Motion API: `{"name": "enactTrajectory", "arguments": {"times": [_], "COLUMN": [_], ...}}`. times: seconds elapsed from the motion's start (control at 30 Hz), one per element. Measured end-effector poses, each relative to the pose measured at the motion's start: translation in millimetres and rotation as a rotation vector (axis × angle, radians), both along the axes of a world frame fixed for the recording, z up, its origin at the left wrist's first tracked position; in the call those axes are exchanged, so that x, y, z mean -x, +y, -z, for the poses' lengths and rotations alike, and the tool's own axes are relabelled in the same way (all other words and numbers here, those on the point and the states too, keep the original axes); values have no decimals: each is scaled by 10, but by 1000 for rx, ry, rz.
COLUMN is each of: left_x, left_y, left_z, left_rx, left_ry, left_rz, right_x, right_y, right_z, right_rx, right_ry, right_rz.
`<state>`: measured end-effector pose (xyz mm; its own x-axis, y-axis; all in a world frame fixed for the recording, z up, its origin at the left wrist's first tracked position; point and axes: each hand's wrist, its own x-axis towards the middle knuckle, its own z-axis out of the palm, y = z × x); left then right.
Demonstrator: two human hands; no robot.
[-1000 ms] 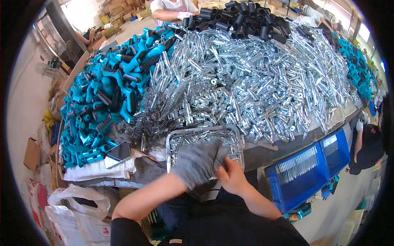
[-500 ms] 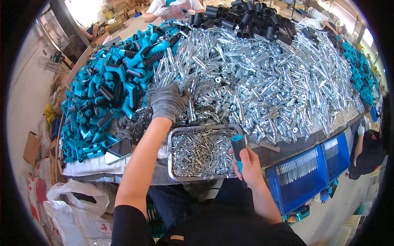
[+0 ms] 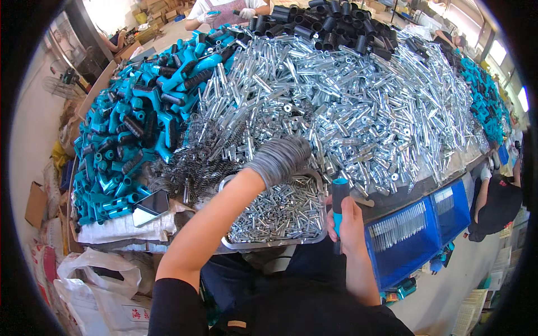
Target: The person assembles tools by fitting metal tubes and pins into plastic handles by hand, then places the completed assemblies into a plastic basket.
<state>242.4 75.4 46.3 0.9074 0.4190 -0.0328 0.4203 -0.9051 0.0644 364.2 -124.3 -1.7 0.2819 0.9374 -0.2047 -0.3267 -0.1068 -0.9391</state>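
The gloved left hand (image 3: pixel 278 159), drawn back from the pile, is being lowered over the tray (image 3: pixel 269 243), its fingers hidden, while the teal handle (image 3: pixel 339 197) is being gripped by the right hand (image 3: pixel 350 224).

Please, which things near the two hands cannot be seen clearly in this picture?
- Head view: the gloved left hand faces away, so whatever its fingers touch in the pile of silver metal tubes is hidden.
- The lower end of the teal-and-black handle is covered by the right hand.
- The near rim of the metal tray is partly hidden by the left forearm.
- Parts in the tray are too small to identify.
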Motion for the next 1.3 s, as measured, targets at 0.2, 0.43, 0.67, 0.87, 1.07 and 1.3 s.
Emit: {"name": "enactTrajectory", "arguments": {"times": [0.2, 0.43, 0.67, 0.87, 1.07, 1.3], "left_x": [466, 763, 850, 1552, 3340, 3025], "left_y": [-166, -375, -553, -80, 922, 577], "left_z": [-527, -519, -425, -205, 48, -165], "left_rx": [390, 548, 310, 136, -385, -446], "left_ry": [-245, -116, -72, -431, 494, -618], "left_rz": [258, 70, -255, -379, -1208, -1103], "right_x": [-18, 279, 722, 719, 673, 764], "right_y": [-14, 31, 225, 236, 255, 314], "right_z": [15, -114, -159, 96, -39, -68], "right_rx": [93, -48, -8, -62, 24, -15], "right_ry": [-125, -580, -587, -533, -266, -486], "right_rz": [-142, -396, -261, -94, -148, -246]}}
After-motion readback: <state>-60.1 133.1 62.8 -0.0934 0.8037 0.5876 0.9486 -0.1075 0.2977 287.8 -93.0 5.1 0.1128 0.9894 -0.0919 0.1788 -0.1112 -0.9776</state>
